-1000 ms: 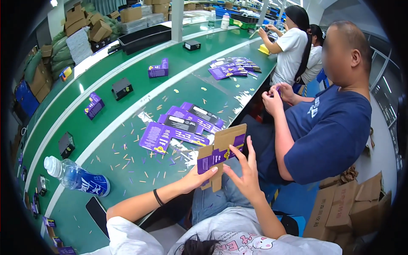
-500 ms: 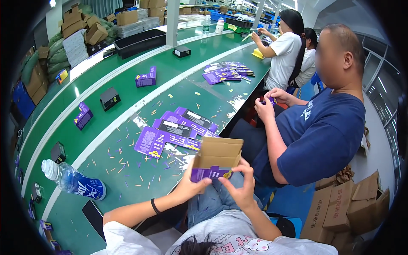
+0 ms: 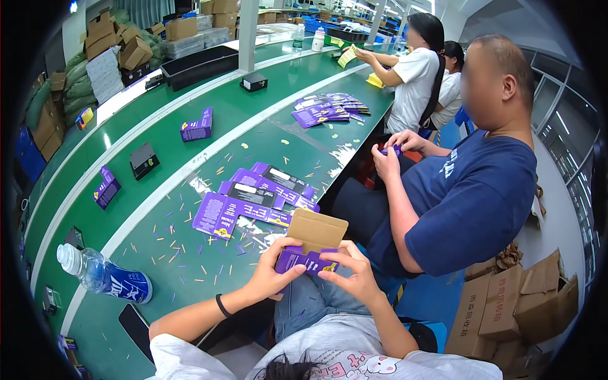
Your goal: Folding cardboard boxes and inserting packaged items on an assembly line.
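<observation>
Head view: left hand [image 3: 270, 272] grips purple carton [image 3: 303, 260]; right hand [image 3: 356, 277] curls opposite.

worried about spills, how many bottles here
3: blue-labelled clear plastic bottle, near left; clear plastic bottle and white plastic bottle, together farther back. Others may be hidden.

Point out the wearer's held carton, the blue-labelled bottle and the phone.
Carton [image 3: 316, 232], head view: raised brown flap.
Blue-labelled bottle [image 3: 120, 282], head view: label.
Phone [image 3: 135, 328], head view: dark face.

One head-worn fisheye looks down and forward across the green bench [image 3: 136, 250].
</observation>
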Demonstrator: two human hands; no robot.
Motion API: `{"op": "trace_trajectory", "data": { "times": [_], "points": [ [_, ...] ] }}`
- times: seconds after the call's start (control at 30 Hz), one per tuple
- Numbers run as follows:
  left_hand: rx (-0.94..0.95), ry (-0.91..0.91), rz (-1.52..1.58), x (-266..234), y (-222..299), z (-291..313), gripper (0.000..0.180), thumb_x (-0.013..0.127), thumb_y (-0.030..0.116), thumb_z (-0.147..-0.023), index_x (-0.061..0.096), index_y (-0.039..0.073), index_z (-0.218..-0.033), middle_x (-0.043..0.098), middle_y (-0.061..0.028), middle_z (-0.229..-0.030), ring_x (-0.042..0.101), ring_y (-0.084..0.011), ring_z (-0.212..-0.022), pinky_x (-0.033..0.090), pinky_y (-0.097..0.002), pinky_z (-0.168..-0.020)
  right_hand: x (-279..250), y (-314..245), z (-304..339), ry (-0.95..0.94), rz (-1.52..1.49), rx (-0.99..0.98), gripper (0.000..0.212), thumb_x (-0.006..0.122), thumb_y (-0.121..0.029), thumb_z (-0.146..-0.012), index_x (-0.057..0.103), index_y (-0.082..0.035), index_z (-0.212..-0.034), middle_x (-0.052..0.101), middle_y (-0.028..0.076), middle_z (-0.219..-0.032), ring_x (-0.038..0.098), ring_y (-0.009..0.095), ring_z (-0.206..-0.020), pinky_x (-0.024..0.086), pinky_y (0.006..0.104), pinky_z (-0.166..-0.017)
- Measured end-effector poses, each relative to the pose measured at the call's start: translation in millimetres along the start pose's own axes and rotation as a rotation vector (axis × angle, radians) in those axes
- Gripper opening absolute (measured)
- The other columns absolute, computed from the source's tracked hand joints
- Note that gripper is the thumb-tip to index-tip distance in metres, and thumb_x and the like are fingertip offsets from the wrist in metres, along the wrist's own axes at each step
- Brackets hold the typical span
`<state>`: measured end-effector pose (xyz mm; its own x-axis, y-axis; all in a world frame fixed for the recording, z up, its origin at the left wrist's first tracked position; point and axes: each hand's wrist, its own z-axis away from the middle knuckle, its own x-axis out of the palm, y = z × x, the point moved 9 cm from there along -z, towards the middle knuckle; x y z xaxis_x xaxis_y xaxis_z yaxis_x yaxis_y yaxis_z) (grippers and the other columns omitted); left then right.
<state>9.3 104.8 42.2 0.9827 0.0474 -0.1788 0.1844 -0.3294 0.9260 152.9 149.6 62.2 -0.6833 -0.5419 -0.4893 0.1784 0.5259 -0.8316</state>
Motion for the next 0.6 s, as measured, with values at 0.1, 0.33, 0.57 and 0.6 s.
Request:
{"op": "trace_trajectory", "data": {
  "times": [0.1, 0.33, 0.57, 0.6],
  "points": [
    [-0.215, 0.015, 0.258, 4.7, -11.7, -0.4, 0.043, 0.062, 0.018, -0.084, 0.041, 0.009, -0.121, 0.051, -0.0114, -0.108, 0.058, -0.0193, -0.08, 0.052, -0.0302, -0.066, -12.3, 15.2, 9.3, 0.126, -0.314, 0.093, 0.054, 0.067, -0.011, -0.079, 0.048, 0.002, -0.127, 0.048, 0.013, -0.129, 0.051, 0.022, -0.107, 0.042, 0.0302, -0.09],
    [-0.273, -0.073, 0.402, 20.7, -12.7, -8.6, 0.03, 0.058, 0.018, -0.088, 0.045, 0.01, -0.114, 0.052, -0.0088, -0.101, 0.057, -0.0144, -0.068, 0.049, -0.0229, -0.048, -17.6, 26.0, 4.4, 0.17, -0.682, 0.327, 0.039, 0.061, -0.014, -0.086, 0.054, -0.001, -0.123, 0.054, 0.013, -0.124, 0.055, 0.02, -0.105, 0.044, 0.0275, -0.089],
    [-0.226, -0.19, 0.166, 25.2, -6.0, -16.8, 0.029, 0.057, 0.019, -0.088, 0.045, 0.009, -0.113, 0.053, -0.0109, -0.102, 0.058, -0.0188, -0.075, 0.051, -0.0288, -0.062, -9.3, 26.7, 8.1, -0.138, -0.634, 0.322, 0.04, 0.057, -0.013, -0.088, 0.052, 0.001, -0.125, 0.056, 0.016, -0.122, 0.057, 0.021, -0.104, 0.046, 0.0281, -0.086],
    [-0.159, -0.184, 0.09, 25.7, -1.7, -17.9, 0.029, 0.057, 0.017, -0.088, 0.046, 0.009, -0.113, 0.054, -0.0103, -0.101, 0.058, -0.0187, -0.075, 0.05, -0.0297, -0.065, -11.1, 30.3, 8.6, -0.122, -0.685, 0.326, 0.041, 0.057, -0.013, -0.088, 0.051, 0.001, -0.125, 0.056, 0.017, -0.121, 0.058, 0.022, -0.103, 0.046, 0.0283, -0.085]
  ]
}}
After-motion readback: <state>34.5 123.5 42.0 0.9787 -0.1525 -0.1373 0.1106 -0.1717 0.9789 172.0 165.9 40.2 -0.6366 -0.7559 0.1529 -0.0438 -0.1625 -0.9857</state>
